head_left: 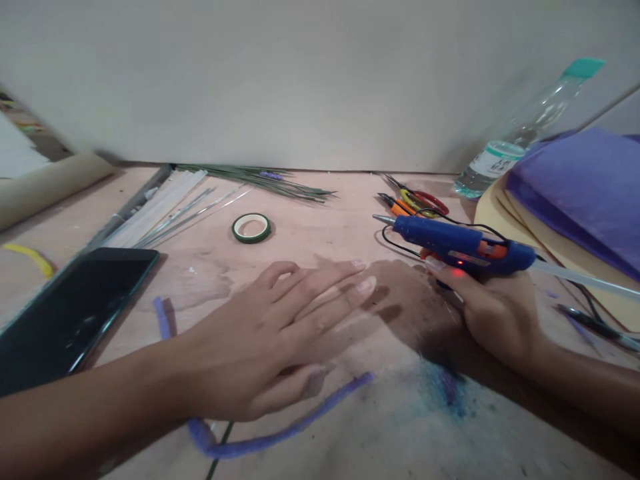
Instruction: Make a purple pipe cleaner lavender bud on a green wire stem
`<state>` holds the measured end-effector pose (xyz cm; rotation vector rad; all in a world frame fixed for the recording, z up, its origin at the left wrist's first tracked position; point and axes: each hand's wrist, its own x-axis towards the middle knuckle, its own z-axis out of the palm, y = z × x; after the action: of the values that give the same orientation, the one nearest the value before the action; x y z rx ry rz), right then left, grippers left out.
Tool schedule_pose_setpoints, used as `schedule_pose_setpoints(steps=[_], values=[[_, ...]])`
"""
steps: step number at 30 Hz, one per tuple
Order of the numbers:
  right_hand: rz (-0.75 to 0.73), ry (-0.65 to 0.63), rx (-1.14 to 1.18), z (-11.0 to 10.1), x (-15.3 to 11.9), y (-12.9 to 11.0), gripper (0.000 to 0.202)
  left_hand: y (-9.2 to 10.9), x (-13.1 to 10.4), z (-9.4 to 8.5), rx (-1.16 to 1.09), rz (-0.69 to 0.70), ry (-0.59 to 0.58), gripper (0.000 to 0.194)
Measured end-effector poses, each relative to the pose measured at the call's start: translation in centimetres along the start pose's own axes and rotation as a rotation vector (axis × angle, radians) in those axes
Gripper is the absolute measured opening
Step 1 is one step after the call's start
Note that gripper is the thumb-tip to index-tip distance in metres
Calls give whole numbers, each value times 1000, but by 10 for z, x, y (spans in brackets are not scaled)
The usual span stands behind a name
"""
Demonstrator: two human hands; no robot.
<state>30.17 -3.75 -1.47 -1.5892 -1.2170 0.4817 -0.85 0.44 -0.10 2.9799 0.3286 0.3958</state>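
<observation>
My right hand grips a blue hot glue gun with a red light glowing on its side. Its metal nozzle points left, and a clear glue stick sticks out of the back. My left hand is stretched out over the table with its fingers extended and nothing held in them. Beneath the left wrist curves a purple fuzzy strip; the forearm hides part of it. A thin dark green stem lies across under that strip near the bottom edge.
A phone lies at left, near a roll of green tape, glue sticks and green wires. Scissors rest behind the glue gun. A water bottle and purple sheets stand right. A pale wall closes the back.
</observation>
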Motion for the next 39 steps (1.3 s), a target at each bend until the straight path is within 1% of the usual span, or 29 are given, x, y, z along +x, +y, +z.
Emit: schedule_pose_setpoints(steps=[1, 6, 7, 11, 16, 20, 21, 23, 25, 29, 33, 36, 37, 39], values=[[1, -1, 2, 0, 0, -1, 14, 0, 0, 0, -4, 1, -12, 77], [21, -3, 11, 0, 1, 0, 13, -3, 3, -1, -72, -25, -163, 67], [19, 1, 13, 0, 2, 1, 14, -3, 3, -1, -74, -30, -162, 69], [8, 27, 18, 1, 4, 4, 19, -3, 3, 0, -20, -20, -98, 80], [23, 25, 34, 2, 4, 8, 20, -2, 5, 1, -43, 2, -128, 66], [38, 14, 53, 1, 3, 12, 23, -2, 4, 3, 25, -4, -36, 77], [41, 13, 55, 0, 3, 13, 22, -2, 3, 3, 27, -5, -39, 77], [46, 8, 68, -1, 3, 13, 21, -2, 2, 4, 13, 13, -87, 71], [45, -3, 86, -1, 2, 12, 21, -2, 1, 4, 14, 31, -117, 69], [64, -15, 111, 1, 0, 8, 21, 0, 1, 4, 99, 27, -50, 76], [75, -23, 146, 3, 0, 9, 24, 0, 3, 3, 81, 14, -111, 70], [44, -21, 163, 4, 2, 13, 23, 0, 2, 3, 84, -15, -76, 79], [41, -21, 165, 4, 2, 14, 21, 0, 2, 3, 81, -12, -70, 79], [56, -26, 172, 4, 3, 15, 21, 0, 2, 2, 64, 3, -92, 71]])
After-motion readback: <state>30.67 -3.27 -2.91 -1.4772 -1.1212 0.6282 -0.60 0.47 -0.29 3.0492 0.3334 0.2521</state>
